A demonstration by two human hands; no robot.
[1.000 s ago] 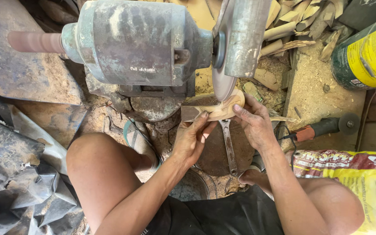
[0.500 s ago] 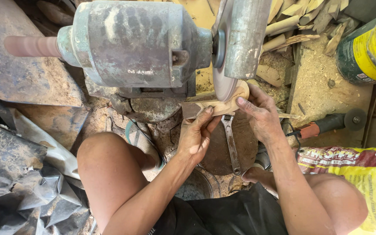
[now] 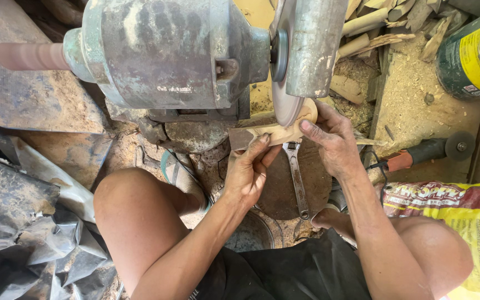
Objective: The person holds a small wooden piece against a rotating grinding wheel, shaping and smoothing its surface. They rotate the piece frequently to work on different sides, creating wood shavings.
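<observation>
A pale carved wooden piece (image 3: 284, 130) is pressed against the round disc (image 3: 284, 100) of a big grey-green bench grinder motor (image 3: 168, 53). My left hand (image 3: 248, 172) grips the piece from below at its near end. My right hand (image 3: 331, 139) holds its far end, fingers wrapped over the top beside the disc's metal guard (image 3: 312, 44). Both knees are bent on either side of my arms.
A steel wrench (image 3: 296, 178) lies on a round dark plate under my hands. A small angle grinder with an orange neck (image 3: 423, 153) rests at right, by a yellow-green can (image 3: 473, 53) and a printed sack (image 3: 451, 222). Wood offcuts and sawdust (image 3: 373, 33) pile behind. Dark crumpled sheeting (image 3: 23, 222) lies at left.
The view has drifted slightly closer and leftward. Both hands keep the wooden piece at the disc, turning it a little.
</observation>
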